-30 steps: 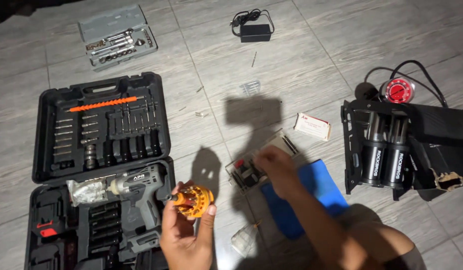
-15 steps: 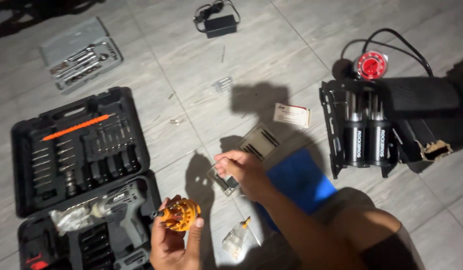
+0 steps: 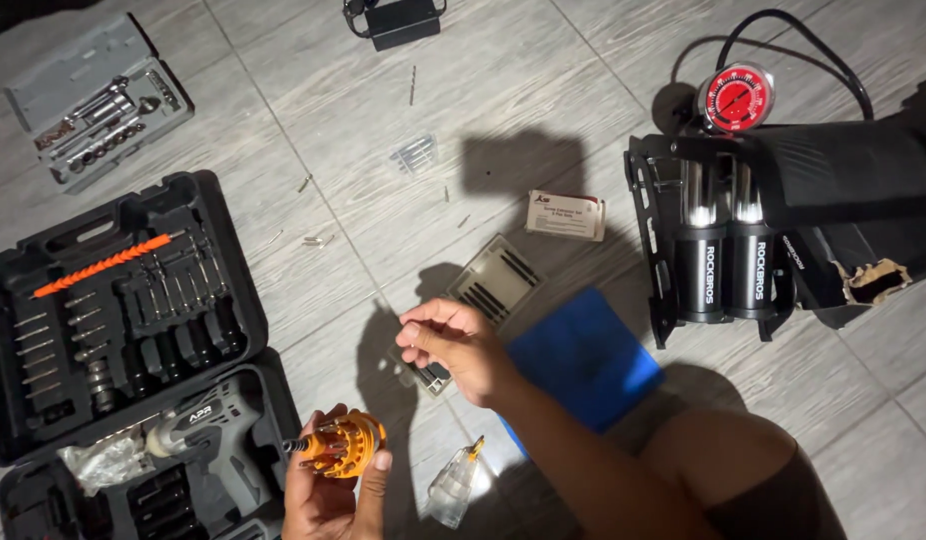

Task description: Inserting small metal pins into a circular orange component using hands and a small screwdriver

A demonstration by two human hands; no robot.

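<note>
My left hand (image 3: 328, 495) sits at the bottom edge, shut on an orange round bit holder (image 3: 345, 443) with a dark tip pointing left. My right hand (image 3: 453, 345) hovers a little above and to the right of it, fingertips pinched together; anything between them is too small to see. Just under the right hand lies a small dark bit case (image 3: 433, 376) on the tiled floor. A second open bit tray (image 3: 497, 281) rests beyond it, and a blue pad (image 3: 583, 355) lies to its right.
A black tool case (image 3: 123, 300) with a grey drill (image 3: 208, 435) and an orange drill bit lies open at left. A grey socket set (image 3: 98, 100) is far left, a black twin-cylinder pump (image 3: 723, 260) with a red gauge at right. A charger, a white card, a small plastic bag and loose bits are scattered around.
My right hand has lifted off the small bit case and drawn in toward the left hand, fingers now pinched. The left hand keeps hold of the orange holder.
</note>
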